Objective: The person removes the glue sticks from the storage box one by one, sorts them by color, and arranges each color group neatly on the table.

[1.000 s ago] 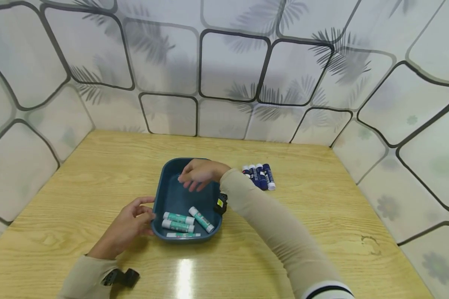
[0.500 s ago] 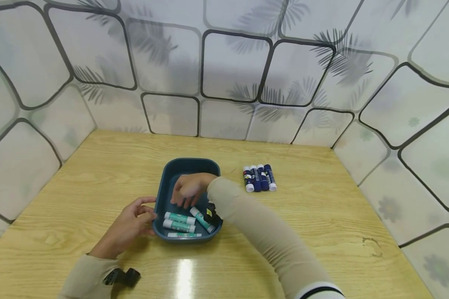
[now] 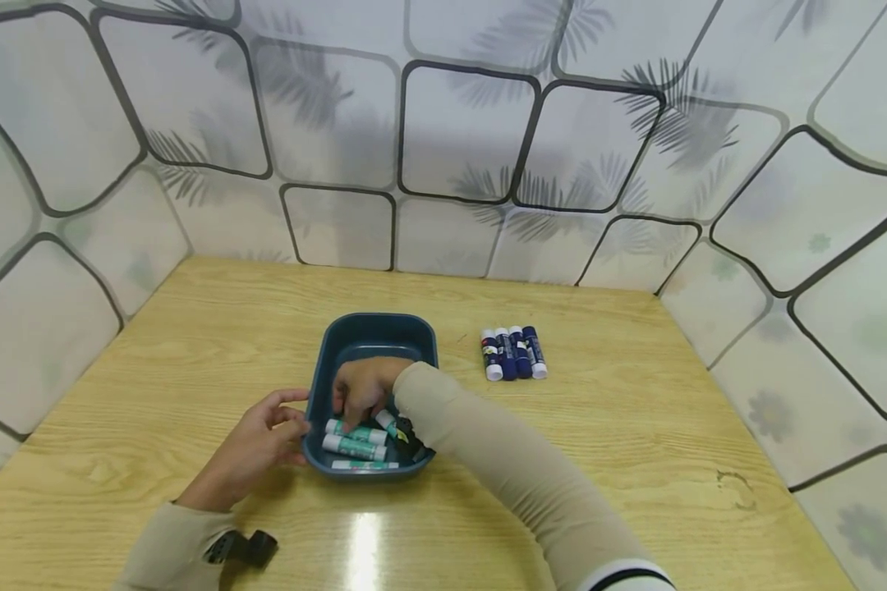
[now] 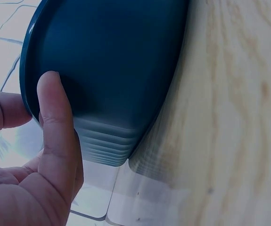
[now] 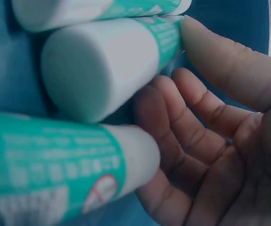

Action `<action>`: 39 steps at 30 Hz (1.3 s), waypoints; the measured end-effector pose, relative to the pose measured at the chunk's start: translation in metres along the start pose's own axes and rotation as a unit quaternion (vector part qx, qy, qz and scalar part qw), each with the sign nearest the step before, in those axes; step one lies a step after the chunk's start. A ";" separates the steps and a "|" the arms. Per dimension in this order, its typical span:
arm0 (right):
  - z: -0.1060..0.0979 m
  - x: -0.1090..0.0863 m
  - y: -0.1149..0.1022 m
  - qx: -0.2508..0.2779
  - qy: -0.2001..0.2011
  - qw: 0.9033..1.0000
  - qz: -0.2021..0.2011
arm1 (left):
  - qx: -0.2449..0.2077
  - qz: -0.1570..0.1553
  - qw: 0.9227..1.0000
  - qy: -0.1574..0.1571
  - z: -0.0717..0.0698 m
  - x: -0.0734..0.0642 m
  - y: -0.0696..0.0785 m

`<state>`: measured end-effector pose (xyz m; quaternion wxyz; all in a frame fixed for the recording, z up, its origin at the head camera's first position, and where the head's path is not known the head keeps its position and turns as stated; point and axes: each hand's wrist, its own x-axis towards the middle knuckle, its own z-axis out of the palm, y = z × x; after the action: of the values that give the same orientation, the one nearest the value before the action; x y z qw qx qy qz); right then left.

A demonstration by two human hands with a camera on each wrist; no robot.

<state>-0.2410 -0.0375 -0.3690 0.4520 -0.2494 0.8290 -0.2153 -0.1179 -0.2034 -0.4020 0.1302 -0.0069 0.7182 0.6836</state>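
Note:
Inside a dark blue plastic bin (image 3: pixel 365 325) lie several glue sticks with green labels and white ends. My right hand (image 3: pixel 362 390) reaches down into the bin; in the right wrist view its thumb and fingers pinch a glue stick (image 5: pixel 102 66) from both sides. Beside that one, another glue stick (image 5: pixel 55 165) lies close to the fingers, and a further glue stick (image 3: pixel 355 447) lies nearer the bin's front. My left hand (image 3: pixel 266 443) is at the bin's left side. Its relaxed fingertips touch the outer wall (image 4: pixel 116 61) and rim.
To the right of the bin, several dark blue glue sticks (image 3: pixel 513 353) with white ends lie side by side in a row. Everything rests on a light wooden table (image 3: pixel 636 410). A patterned wall covering (image 3: pixel 458 131) stands behind the table and along its sides.
My right hand has moved from the back of the bin toward the front and down, and now pinches a green-labelled glue stick. My left hand has stayed at the bin's side.

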 end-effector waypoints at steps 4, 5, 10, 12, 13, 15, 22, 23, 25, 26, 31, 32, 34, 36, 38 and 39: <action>-0.003 -0.002 0.004 -0.007 0.027 1.000 -0.007 | 0.000 0.005 1.000 0.000 0.000 0.000 0.000; -0.005 -0.002 0.007 -0.008 0.033 0.999 -0.009 | 0.000 0.006 1.000 0.001 0.000 0.000 0.000; -0.014 -0.001 0.017 0.006 0.043 0.999 -0.009 | -0.001 0.009 1.000 0.005 0.001 0.000 0.000; -0.017 0.000 0.020 0.013 0.038 0.999 -0.010 | -0.001 0.010 1.000 0.005 0.001 0.000 0.000; -0.018 0.000 0.020 0.018 0.036 0.999 -0.010 | -0.002 0.009 1.000 0.005 0.001 0.000 0.000; -0.019 0.000 0.021 0.020 0.032 0.999 -0.007 | -0.001 0.010 1.000 0.004 0.001 -0.001 0.000; -0.011 0.002 0.015 -0.022 0.037 0.999 0.012 | 0.001 0.008 1.000 0.007 0.001 0.000 0.000; -0.011 0.002 0.014 -0.030 0.044 0.999 0.012 | 0.001 0.008 1.000 0.007 0.001 0.000 0.000; -0.013 0.000 0.016 -0.033 0.066 0.997 0.012 | 0.001 0.009 1.000 0.006 0.002 0.000 0.000; -0.014 -0.001 0.017 -0.029 0.077 0.997 0.011 | 0.001 0.009 1.000 0.006 0.002 0.001 0.000; -0.024 -0.004 0.028 0.018 0.095 0.995 0.000 | 0.000 0.008 1.000 0.008 0.002 0.001 -0.001; -0.025 -0.004 0.029 0.024 0.091 0.996 -0.001 | 0.000 0.007 1.000 0.009 0.002 0.001 -0.001; -0.025 -0.003 0.030 0.023 0.083 0.996 0.001 | 0.001 0.006 1.000 0.010 0.002 0.001 -0.001; -0.023 -0.002 0.028 0.012 0.074 0.997 0.005 | 0.001 0.007 1.000 0.011 0.002 0.001 0.000; -0.020 -0.001 0.025 -0.009 0.061 0.998 0.008 | 0.001 0.007 1.000 0.010 0.002 0.000 0.000; -0.018 -0.001 0.023 -0.022 0.054 0.998 0.009 | 0.000 0.007 1.000 0.010 0.001 0.000 0.000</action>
<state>-0.2614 -0.0169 -0.3726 0.4030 -0.2397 0.8588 -0.2065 -0.1179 -0.2021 -0.4016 0.1179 -0.0087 0.7198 0.6841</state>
